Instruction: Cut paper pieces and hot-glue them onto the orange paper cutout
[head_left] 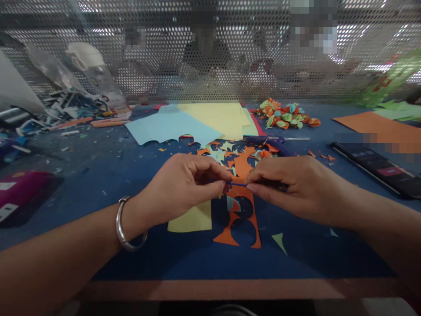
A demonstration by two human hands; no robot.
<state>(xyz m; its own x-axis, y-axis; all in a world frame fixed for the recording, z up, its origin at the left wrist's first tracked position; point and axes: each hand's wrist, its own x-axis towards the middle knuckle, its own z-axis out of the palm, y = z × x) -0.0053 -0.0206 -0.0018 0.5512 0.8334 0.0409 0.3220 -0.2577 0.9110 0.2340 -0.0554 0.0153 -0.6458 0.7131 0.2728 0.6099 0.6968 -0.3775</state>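
Observation:
A thin dark blue stick point(237, 184) runs between my two hands over the middle of the table. My left hand point(187, 186), with a silver bangle at the wrist, pinches its left end; something small at those fingertips is too hidden to name. The right end is pinched between the thumb and fingers of my right hand point(296, 186). Beneath my hands lies an orange paper sheet point(241, 230) with round holes cut out of it. A yellow paper piece point(194, 217) is partly covered by my left hand. Small paper scraps point(226, 153) lie just beyond.
Blue and yellow paper sheets point(164, 125) lie farther back. Right of them is a pile of curled paper pieces point(286, 115), near a dark blue-handled tool point(279, 141). A phone point(378, 169) lies right, a bottle point(105, 85) stands back left, and a perforated metal panel point(158, 57) closes the rear.

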